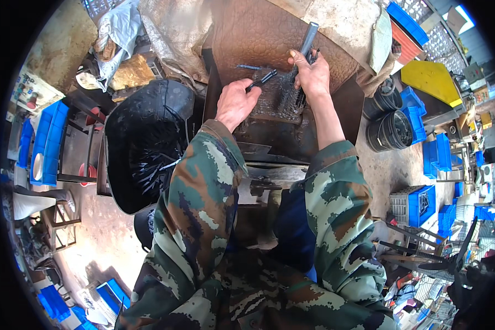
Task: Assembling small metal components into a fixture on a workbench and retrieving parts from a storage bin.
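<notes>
My left hand (236, 103) is closed around a short dark metal rod-like piece (263, 80), whose end points toward the work area. My right hand (312, 74) is wrapped at the lower part of a thick grey metal bar (310, 36), which sticks up and away from the fist. Between the hands stands a dark metal block (291, 100), covered in black shavings or grease; its exact kind cannot be made out. Just beyond my left hand lies a thin bluish-dark piece (248, 67) on the brown surface. The fingers hide parts of both held pieces.
A large black tub (148, 148) with several thin metal pieces stands at my left. Black buckets (389, 131) and blue crates (413, 113) are at the right. A brown sheet (245, 33) covers the far side. Blue bins (50, 144) sit at the far left.
</notes>
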Available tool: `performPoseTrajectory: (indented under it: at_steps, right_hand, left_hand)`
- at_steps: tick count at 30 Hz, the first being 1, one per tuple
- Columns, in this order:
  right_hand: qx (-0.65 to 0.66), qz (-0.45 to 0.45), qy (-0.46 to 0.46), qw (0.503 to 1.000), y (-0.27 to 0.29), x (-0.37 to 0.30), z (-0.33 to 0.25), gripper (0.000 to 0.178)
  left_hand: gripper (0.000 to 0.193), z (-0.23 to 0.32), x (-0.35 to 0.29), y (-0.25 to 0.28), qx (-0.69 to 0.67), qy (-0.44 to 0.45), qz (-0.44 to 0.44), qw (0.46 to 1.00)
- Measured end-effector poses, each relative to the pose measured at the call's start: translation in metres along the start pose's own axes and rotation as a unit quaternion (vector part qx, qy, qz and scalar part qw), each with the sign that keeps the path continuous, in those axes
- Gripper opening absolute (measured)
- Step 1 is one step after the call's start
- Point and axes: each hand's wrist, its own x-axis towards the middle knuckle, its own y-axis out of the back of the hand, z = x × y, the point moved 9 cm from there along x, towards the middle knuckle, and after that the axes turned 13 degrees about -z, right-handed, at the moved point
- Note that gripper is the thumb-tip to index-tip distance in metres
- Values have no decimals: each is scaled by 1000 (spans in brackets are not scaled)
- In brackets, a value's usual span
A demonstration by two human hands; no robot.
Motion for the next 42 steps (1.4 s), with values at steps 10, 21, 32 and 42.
performPoseTrajectory:
  at_steps: [10,21,32,42]
  right_hand:
    - [2,-7,-4,1000,-1,-1,-1,36]
    - [1,-12,-12,1000,-1,0,2,40]
    - [5,2,-4,1000,3,0,4,58]
    - [9,-20,2,1000,0,0,3,57]
  left_hand:
    - [32,1,-1,0,6,1,-7,1000]
    - [31,-6,2,-4,4,11,-19,1000]
    - [30,-6,4,-8,5,-6,-24,1000]
    - [32,-3,4,-6,-25,-38,-13,999]
